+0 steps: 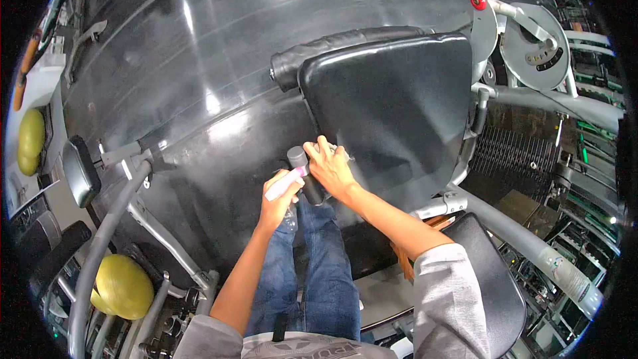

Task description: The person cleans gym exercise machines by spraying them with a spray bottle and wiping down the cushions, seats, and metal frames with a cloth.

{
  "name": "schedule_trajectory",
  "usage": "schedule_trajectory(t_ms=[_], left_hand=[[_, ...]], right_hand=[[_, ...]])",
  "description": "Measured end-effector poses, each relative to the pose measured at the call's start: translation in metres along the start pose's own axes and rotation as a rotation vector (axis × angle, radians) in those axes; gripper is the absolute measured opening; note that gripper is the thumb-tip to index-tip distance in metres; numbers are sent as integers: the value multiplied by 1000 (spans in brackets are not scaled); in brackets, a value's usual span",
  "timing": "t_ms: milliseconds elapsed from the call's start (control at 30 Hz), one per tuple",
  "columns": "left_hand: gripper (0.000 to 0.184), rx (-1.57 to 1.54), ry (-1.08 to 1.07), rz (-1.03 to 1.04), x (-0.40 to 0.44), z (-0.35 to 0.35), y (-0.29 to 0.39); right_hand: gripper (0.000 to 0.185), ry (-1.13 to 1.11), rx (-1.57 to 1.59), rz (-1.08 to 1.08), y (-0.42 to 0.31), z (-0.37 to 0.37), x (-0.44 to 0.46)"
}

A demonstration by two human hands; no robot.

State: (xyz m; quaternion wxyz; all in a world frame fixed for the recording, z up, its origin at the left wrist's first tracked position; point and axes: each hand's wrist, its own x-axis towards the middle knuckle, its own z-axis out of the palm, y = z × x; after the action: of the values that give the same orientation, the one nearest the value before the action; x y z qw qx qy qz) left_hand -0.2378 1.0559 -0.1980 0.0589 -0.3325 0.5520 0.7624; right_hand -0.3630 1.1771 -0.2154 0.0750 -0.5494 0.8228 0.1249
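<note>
The left hand (271,207) grips a clear plastic spray bottle with a white-and-pink trigger head (284,185), just beside a black, grey-capped cylinder (312,191); whether the bottle holds liquid cannot be told. The right hand (332,169) has curled fingers by the edge of a broad black padded cushion (392,106); its grip is unclear.

The pad (392,93) looks smooth and glossy, the spray bottle (283,185) plastic.
</note>
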Motion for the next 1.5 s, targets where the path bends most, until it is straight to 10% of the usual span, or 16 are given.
schedule_trajectory(t_ms=[267, 600, 900, 1200, 1500], left_hand=[[12, -38, -21, -30, -3, -4, 13], [19, 125, -230, -69, 21, 32, 22], [22, 304, -233, -67, 58, 87, 61], [35, 746, -305, 108, 142, 189, 91], [50, 974, -344, -99, 182, 250, 113]], right_hand=[[20, 64, 300, -37, 33, 14, -91], [24, 439, 719, 1099, 42, 29, -82], [24, 301, 817, 650, 4, 35, -107], [26, 646, 738, 1453, 81, 54, -99], [16, 574, 875, 1173, 34, 45, -106]])
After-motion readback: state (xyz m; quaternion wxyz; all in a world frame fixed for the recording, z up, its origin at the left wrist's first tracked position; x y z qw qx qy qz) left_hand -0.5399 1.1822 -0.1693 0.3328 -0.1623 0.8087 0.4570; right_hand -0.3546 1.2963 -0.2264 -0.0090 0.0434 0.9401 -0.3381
